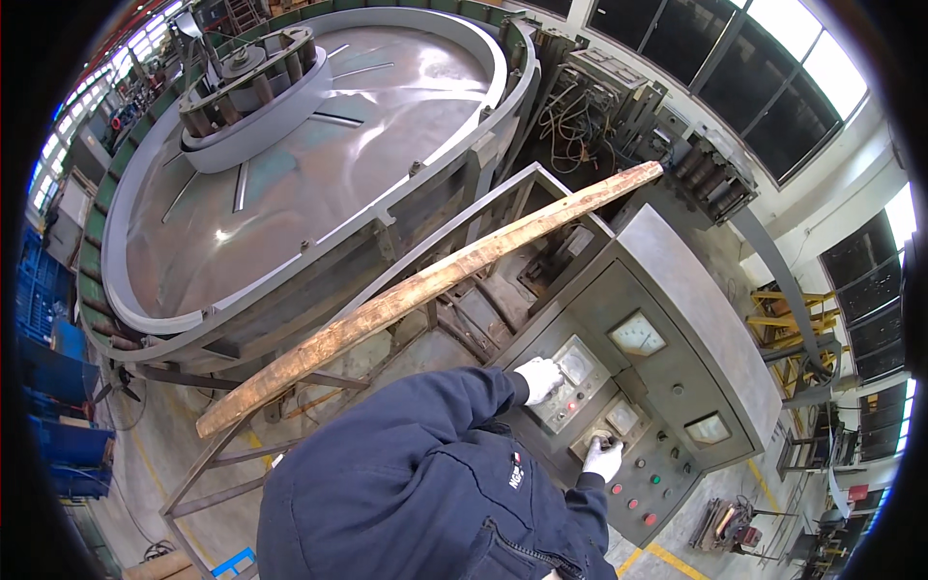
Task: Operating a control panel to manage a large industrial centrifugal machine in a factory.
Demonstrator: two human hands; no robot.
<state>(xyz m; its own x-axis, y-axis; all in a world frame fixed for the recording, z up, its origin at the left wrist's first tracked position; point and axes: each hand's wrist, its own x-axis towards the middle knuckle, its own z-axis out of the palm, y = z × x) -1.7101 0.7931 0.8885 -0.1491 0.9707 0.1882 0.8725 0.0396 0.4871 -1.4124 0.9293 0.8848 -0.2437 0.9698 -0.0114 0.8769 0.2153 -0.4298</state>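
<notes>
Both my hands, in white gloves, are at a grey control cabinet (657,309) with a sloping panel. My left hand (538,379) rests at the edge of the upper control unit (565,400), which carries a dial (576,364) and small buttons. Its fingers are curled in beside that dial, and whatever they grip is hidden. On the lower control unit (619,421), the fingers of my right hand (603,460) pinch a round knob (601,437). Red and green push buttons (633,504) sit just right of and below this hand.
A long wooden plank (435,282) lies slantwise across a metal frame (193,483) beyond my arms. Behind it stands a large round machine (290,164) with a grey rim. Tangled cables (575,126) hang at the back; yellow metal stands (788,324) are at the right.
</notes>
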